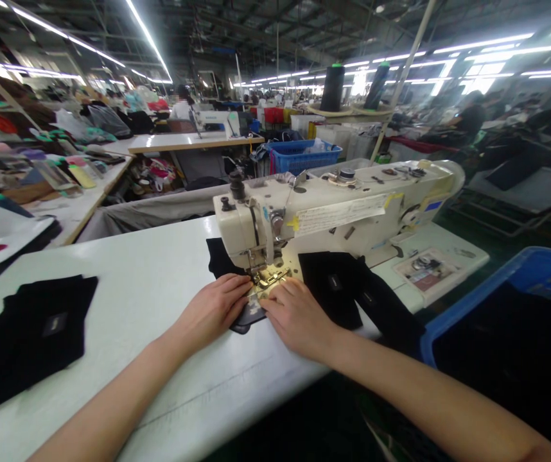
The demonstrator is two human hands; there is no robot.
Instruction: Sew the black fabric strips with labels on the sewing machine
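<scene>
cloth: a black piece (pixel 220 255) lies under the machine (pixel 323 212) head, partly hidden by the left hand (pixel 220 301).
left grip: fingers nearly together, beside the brass guide (pixel 274 278); cannot tell if they pinch anything.
right grip: right hand (pixel 299 314) curled, thumb close to forefinger, near the guide; hold unclear.
step: apparently lining up or feeding cloth.
next move: seems to call for small, even guidance, fingertips clear of moving parts.
surface: pale (pixel 155 269); black pile (pixel 29 333) at left, black pieces (pixel 328 289) at right.
room: blue basket (pixel 428 346) near right; strip lights (pixel 148 35), people beyond.
</scene>
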